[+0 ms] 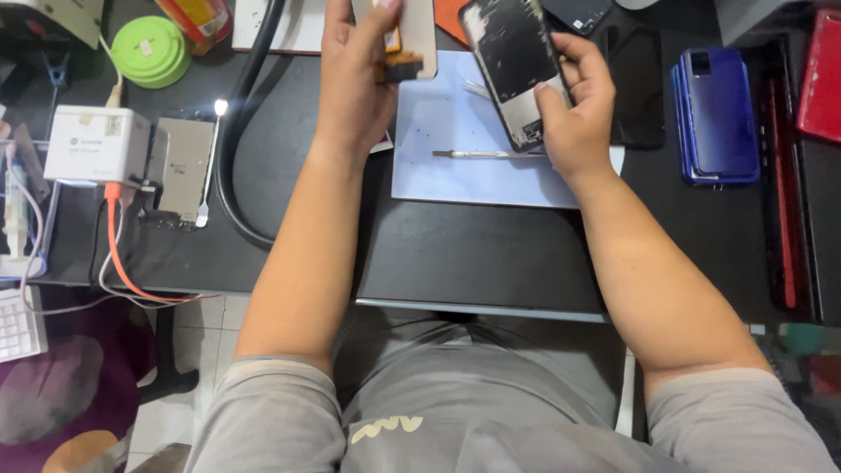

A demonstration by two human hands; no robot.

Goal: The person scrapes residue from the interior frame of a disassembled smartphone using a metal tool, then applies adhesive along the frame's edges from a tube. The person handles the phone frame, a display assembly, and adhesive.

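My left hand (355,74) grips a flat beige panel (419,35) with a dark flex connector hanging from its lower edge, held above the desk at the top middle. My right hand (574,105) holds a black phone screen (512,61), scuffed and smeared, tilted toward me. Both pieces hover over a pale blue work mat (464,175). A thin metal tool (482,155) lies on the mat between my wrists.
A stack of blue phones (718,114) and a dark phone (638,88) lie right; a red case (823,74) sits at the far right. On the left are a white charger box (96,144), an open phone frame (180,171), a green round lid (151,51) and a black hose (235,149).
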